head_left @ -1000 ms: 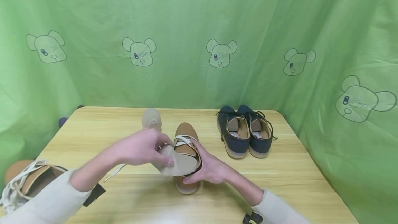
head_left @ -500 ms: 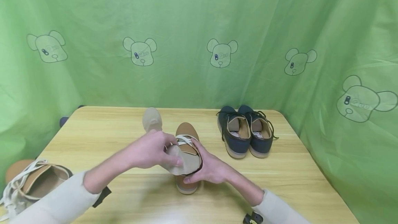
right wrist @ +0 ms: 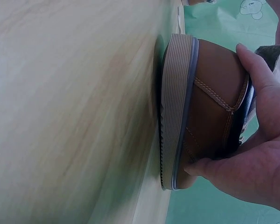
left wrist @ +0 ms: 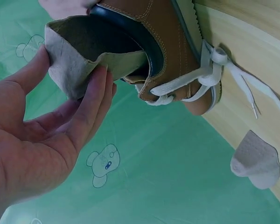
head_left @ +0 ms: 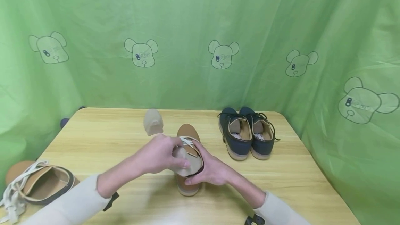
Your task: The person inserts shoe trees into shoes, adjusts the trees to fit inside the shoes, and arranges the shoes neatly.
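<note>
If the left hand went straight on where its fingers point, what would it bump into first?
Most likely the brown shoe that the right hand grips: the insert pinched by the left hand is at its opening. How deep the insert sits is unclear.

From my end it's a curtained-off tabletop booth, more staged recording bay than lived-in room; can't tell what building. Green curtain (head_left: 184, 13) beyond the fingers (head_left: 200, 149), wrapping round to both sides of them, repeat cartoon bear-head outlines (head_left: 223, 61) printed on it. Light wood-grain tabletop (head_left: 281, 183) beneath the fingers, back edge near the fabric. Black wrist gear (head_left: 258, 219) behind the fingers, at the right cuff.
</note>
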Motion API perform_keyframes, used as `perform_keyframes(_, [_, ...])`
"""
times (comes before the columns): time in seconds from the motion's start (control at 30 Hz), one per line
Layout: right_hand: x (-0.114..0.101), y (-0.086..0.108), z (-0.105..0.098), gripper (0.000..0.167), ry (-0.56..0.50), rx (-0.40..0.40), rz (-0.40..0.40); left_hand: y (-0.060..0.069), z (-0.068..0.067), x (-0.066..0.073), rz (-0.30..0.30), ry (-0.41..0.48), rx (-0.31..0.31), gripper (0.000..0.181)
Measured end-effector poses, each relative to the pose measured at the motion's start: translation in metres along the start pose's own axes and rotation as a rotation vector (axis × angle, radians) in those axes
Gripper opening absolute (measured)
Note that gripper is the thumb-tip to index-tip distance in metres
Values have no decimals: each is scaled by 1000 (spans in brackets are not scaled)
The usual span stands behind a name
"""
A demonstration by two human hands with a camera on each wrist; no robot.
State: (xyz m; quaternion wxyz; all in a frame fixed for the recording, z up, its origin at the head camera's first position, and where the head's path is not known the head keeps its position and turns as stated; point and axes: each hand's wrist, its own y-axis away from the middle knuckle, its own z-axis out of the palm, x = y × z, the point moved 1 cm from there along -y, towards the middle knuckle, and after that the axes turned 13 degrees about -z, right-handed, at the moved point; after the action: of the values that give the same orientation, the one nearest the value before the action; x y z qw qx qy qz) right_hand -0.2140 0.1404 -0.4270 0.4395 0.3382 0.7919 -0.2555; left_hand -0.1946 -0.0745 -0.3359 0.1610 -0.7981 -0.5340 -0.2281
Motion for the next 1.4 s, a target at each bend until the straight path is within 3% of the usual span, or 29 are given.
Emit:
perform_keyframes(0.37, [1,2,0,135,-8,-4,57,-8,17,-1,10,-33,60,39])
perform_keyframes(0.6, [0,3,-1,136,27,-7,61,-15,28,-1,38,-74,147,41])
perform_keyframes(0.73, [0,4,-1,135,58,-10,61,-16,34,-2,20,-97,172,46])
perform_keyframes(0.93, [1,4,-1,134,82,-8,62,-16,38,-3,-4,-73,162,49])
perform_keyframes(1.03, [0,4,-1,135,83,-5,63,-16,36,-4,9,-64,145,48])
perform_keyframes(1.27, [0,3,-1,133,50,1,50,-14,21,-10,42,-7,28,35])
perform_keyframes(1.4, [0,3,-1,132,33,2,38,-11,16,-12,88,11,24,39])
